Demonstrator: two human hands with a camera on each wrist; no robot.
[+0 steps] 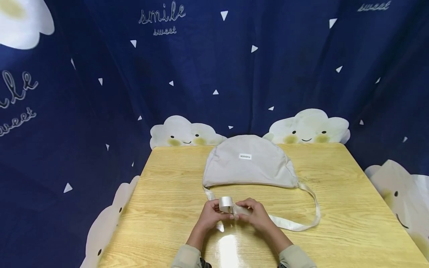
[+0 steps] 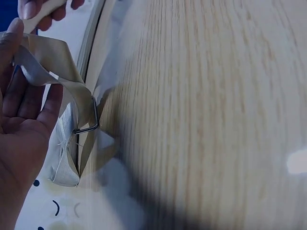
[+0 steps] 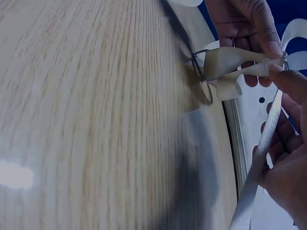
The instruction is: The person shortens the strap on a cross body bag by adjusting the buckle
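A pale cloth bag (image 1: 248, 169) with a small "FASHION" label lies on the table, its long light strap (image 1: 292, 225) curving round toward me. In front of it, both hands meet at a strap buckle, where a loop of webbing (image 1: 226, 201) stands up. My left hand (image 1: 209, 216) pinches the strap beside the buckle between thumb and fingers. Opposite it, my right hand (image 1: 257, 215) grips the strap at the buckle, and the strap runs down across its palm in the right wrist view. A wire-like metal ring (image 3: 195, 67) hangs on the webbing below my left hand.
The wooden table (image 1: 352, 208) spreads out on both sides of the bag. Behind and around it hangs a dark blue curtain (image 1: 201, 67) with white triangles and smiling clouds. A bright glare spot (image 1: 228, 249) shows on the tabletop between the forearms.
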